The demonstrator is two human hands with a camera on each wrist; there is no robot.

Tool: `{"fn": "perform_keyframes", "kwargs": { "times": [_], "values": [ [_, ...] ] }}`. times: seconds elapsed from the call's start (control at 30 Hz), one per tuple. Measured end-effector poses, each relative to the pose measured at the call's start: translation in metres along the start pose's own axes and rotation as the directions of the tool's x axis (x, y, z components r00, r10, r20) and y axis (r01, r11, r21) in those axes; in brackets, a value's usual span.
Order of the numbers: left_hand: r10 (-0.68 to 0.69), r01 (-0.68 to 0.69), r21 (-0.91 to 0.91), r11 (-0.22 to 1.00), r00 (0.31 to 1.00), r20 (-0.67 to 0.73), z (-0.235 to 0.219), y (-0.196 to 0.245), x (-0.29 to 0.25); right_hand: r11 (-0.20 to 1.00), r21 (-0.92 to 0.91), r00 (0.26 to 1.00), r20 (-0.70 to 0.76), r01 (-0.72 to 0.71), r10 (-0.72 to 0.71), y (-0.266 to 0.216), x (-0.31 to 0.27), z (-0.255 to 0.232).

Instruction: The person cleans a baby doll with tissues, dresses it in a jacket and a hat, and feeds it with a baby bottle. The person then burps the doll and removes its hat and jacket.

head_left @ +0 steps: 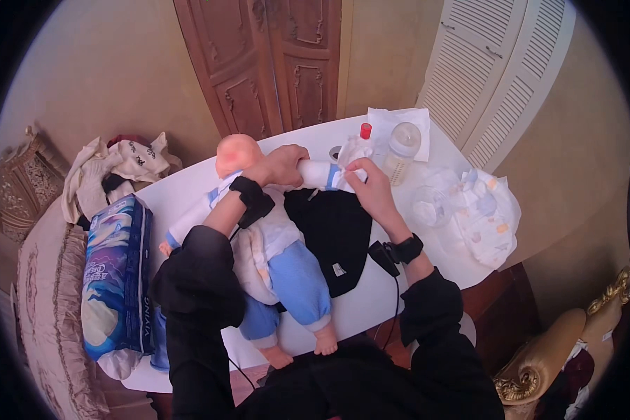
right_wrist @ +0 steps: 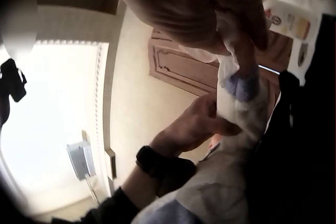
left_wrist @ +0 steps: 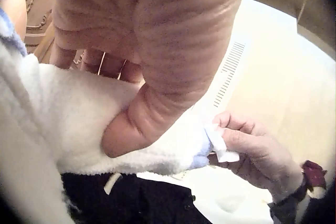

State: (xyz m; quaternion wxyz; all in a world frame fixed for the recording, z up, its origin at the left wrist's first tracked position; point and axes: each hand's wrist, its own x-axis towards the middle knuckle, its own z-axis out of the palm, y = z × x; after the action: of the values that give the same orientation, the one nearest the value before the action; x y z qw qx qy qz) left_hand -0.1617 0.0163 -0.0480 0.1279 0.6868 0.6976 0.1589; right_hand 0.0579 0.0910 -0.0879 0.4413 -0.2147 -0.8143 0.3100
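Baby doll in white-and-blue fleece suit (head_left: 273,245) lies on its back mid-bench, feet twd near edge, partly on black cloth (head_left: 336,238). Left hand (head_left: 281,165), fingers curled, holds doll's raised white sleeve arm (head_left: 315,173); right hand (head_left: 367,183) pinches a small white wipe (left_wrist: 223,148) at the blue cuff. Looks light, soft, floppy; best held w/ grip mid-sleeve, not the loose cuff.

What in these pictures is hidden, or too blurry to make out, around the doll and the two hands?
- Doll's hand: in the head view the right hand covers the sleeve end.
- Doll: its face is blurred in the head view.
- Left hand: its fingers curl behind the doll's arm.
- Baby bottle: contents too small to tell.
- Diaper pack: print unreadable.
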Motion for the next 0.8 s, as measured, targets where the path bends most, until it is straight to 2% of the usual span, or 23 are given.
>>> {"fn": "perform_keyframes", "kwargs": {
  "times": [0.07, 0.1, 0.13, 0.17, 0.2, 0.23, 0.27, 0.3, 0.33, 0.37, 0.43, 0.5, 0.53, 0.57, 0.6, 0.63, 0.7, 0.73, 0.8],
  "values": [
    [-0.013, 0.013, -0.003, 1.000, 1.000, 0.011, -0.002, 0.002, 0.000, 0.994, 0.045, 0.995, 0.003, -0.097, 0.097, 0.008, 0.000, 0.011],
    [-0.011, 0.011, 0.007, 1.000, 1.000, 0.013, -0.001, 0.002, 0.000, 0.994, 0.047, 0.996, 0.003, -0.094, 0.094, 0.006, 0.002, 0.010],
    [-0.009, 0.009, 0.016, 1.000, 1.000, 0.016, 0.000, 0.001, 0.000, 0.952, 0.148, 0.963, 0.084, -0.266, 0.256, 0.004, 0.005, 0.008],
    [-0.009, 0.008, 0.016, 1.000, 1.000, 0.016, 0.000, -0.001, 0.000, 0.870, 0.230, 0.898, 0.178, -0.436, 0.403, 0.001, 0.005, 0.006],
    [0.009, -0.010, 0.021, 1.000, 0.999, 0.032, 0.001, -0.002, 0.000, 0.869, 0.229, 0.897, 0.174, -0.439, 0.407, -0.001, 0.004, 0.005],
    [0.033, -0.034, 0.024, 0.999, 0.998, 0.048, 0.003, -0.001, 0.003, 0.936, -0.008, 0.928, 0.135, -0.351, 0.348, -0.003, 0.002, 0.003],
    [0.052, -0.053, 0.017, 0.998, 0.997, 0.055, 0.006, 0.000, 0.005, 0.934, -0.255, 0.952, 0.109, -0.251, 0.285, -0.005, 0.000, -0.002],
    [0.031, -0.037, 0.060, 0.998, 0.995, 0.097, 0.009, 0.001, 0.007, 0.927, -0.269, 0.950, 0.092, -0.263, 0.297, -0.009, -0.005, -0.008],
    [0.008, -0.023, 0.104, 0.994, 0.991, 0.137, 0.011, 0.001, 0.009, 0.944, -0.310, 0.991, 0.046, -0.109, 0.129, -0.015, -0.013, -0.015],
    [0.028, -0.042, 0.096, 0.994, 0.989, 0.145, 0.013, 0.001, 0.010, 0.933, -0.358, 0.999, 0.014, 0.045, -0.043, -0.024, -0.020, -0.023],
    [0.006, -0.035, 0.170, 0.985, 0.985, 0.172, 0.014, 0.003, 0.010, 0.938, -0.347, 0.999, -0.036, 0.017, -0.032, -0.045, -0.029, -0.050],
    [-0.001, -0.030, 0.152, 0.988, 0.980, 0.199, 0.014, 0.003, 0.009, 0.882, -0.445, 0.967, -0.115, 0.154, -0.227, -0.042, -0.038, -0.082],
    [0.005, -0.041, 0.168, 0.985, 0.978, 0.207, 0.015, 0.001, 0.011, 0.879, -0.452, 0.968, -0.115, 0.150, -0.224, -0.043, -0.040, -0.097],
    [0.011, -0.051, 0.184, 0.982, 0.976, 0.215, 0.017, -0.001, 0.012, 0.814, -0.580, 0.999, -0.043, -0.017, -0.009, -0.042, -0.041, -0.112],
    [0.017, -0.057, 0.178, 0.982, 0.976, 0.219, 0.017, -0.001, 0.013, 0.696, -0.701, 0.977, -0.004, -0.156, 0.215, -0.041, -0.042, -0.124],
    [-0.017, -0.027, 0.173, 0.985, 0.969, 0.245, 0.017, 0.000, 0.013, 0.691, -0.705, 0.976, -0.006, -0.159, 0.218, -0.035, -0.044, -0.132],
    [-0.050, 0.004, 0.167, 0.986, 0.961, 0.271, 0.013, 0.004, 0.013, 0.639, -0.766, 0.957, 0.128, -0.070, 0.259, -0.019, -0.046, -0.141],
    [-0.057, 0.018, 0.143, 0.990, 0.960, 0.274, 0.010, 0.007, 0.012, 0.637, -0.767, 0.957, 0.129, -0.070, 0.261, -0.014, -0.047, -0.141],
    [-0.068, 0.036, 0.119, 0.992, 0.960, 0.272, 0.002, 0.014, 0.008, 0.622, -0.783, 0.954, 0.209, 0.032, 0.214, -0.006, -0.047, -0.142]
  ]
}}
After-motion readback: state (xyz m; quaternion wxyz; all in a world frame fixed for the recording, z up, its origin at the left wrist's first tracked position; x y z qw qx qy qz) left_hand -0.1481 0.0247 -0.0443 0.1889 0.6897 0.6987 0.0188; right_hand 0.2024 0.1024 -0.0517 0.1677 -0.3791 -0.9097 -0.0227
